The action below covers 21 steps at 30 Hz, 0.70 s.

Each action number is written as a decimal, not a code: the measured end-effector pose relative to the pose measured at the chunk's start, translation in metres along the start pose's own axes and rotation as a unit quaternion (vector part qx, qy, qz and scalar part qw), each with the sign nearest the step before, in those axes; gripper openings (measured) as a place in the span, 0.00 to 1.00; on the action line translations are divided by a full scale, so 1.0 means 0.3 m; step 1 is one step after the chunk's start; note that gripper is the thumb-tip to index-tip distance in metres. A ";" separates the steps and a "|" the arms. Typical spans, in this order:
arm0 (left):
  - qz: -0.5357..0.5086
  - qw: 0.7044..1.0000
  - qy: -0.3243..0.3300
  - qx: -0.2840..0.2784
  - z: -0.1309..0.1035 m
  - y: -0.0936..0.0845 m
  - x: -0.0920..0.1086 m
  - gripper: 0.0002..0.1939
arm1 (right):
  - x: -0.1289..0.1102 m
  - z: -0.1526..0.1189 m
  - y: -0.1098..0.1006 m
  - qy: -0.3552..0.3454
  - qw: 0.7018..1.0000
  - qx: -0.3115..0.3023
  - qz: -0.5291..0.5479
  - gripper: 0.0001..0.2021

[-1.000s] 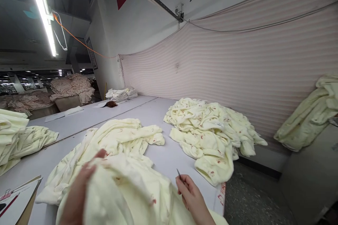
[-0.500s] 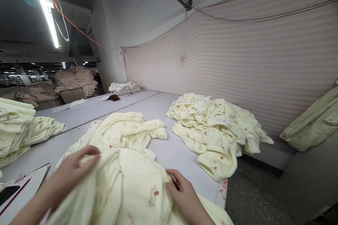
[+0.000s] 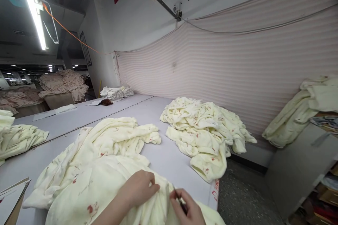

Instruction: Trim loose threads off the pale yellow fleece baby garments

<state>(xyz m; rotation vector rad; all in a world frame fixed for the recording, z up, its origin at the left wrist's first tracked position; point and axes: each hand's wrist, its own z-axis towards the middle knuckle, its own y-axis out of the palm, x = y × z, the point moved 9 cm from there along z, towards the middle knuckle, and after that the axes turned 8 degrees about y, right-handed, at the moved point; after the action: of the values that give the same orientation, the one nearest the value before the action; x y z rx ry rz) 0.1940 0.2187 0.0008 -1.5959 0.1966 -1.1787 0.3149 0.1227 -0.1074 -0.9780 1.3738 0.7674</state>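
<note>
A pale yellow garment (image 3: 87, 186) with small reddish animal prints lies bunched on the table directly before me. My left hand (image 3: 139, 187) is closed on its cloth near the middle, thumb and fingers pinching a fold. Just to the right, my right hand (image 3: 189, 208) is closed around a small dark tool (image 3: 182, 204) with a thin pointed tip, perhaps thread snips; the fingers hide most of it. That tip is at the edge of the cloth. More of the same yellow fabric (image 3: 118, 130) lies heaped beyond my left hand.
A heap of yellow printed garments (image 3: 195, 123) sits at the table's right edge. Another yellow stack (image 3: 21, 139) is at the left, above papers (image 3: 13, 197). Folded white cloths (image 3: 113, 92) lie at the back. A grey cabinet (image 3: 298, 168) with yellow cloth on top stands right.
My left hand has moved right and down across the garment, close to my right hand. The cloth it lifted now lies spread lower. The view has turned to the right.
</note>
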 end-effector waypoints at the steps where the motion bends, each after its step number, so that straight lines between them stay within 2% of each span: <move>1: 0.004 1.000 -0.009 -0.007 -0.011 0.021 -0.006 0.15 | -0.021 0.033 -0.034 -0.007 1.000 0.027 0.012 0.12; 3: 0.011 0.999 -0.025 -0.027 -0.035 0.049 -0.014 0.18 | -0.054 0.090 -0.041 -0.009 0.999 0.028 0.027 0.13; 5: 0.022 0.998 -0.037 -0.036 -0.057 0.058 -0.014 0.18 | -0.081 0.118 0.007 -0.006 0.999 -0.007 0.041 0.09; 8: 0.037 0.998 -0.049 -0.018 -0.081 0.046 -0.003 0.17 | -0.129 0.098 0.078 -0.026 0.996 -0.037 0.071 0.10; 11: 0.013 0.999 -0.029 0.023 -0.103 0.021 0.016 0.11 | -0.185 0.047 0.096 -0.065 0.995 -0.034 0.071 0.09; 16: -0.085 0.994 -0.006 0.064 -0.163 0.004 -0.011 0.08 | -0.304 -0.034 0.074 -0.160 0.984 -0.042 -0.061 0.02; 21: -0.079 0.992 0.003 0.097 -0.216 -0.022 -0.020 0.07 | -0.369 -0.079 0.072 -0.157 0.969 -0.103 -0.162 0.07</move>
<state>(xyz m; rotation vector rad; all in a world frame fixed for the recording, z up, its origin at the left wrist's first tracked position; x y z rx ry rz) 0.1391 0.1833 -0.0027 -1.4580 -0.0408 -1.2823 0.2767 0.1217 0.0012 -1.1522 0.8457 0.7865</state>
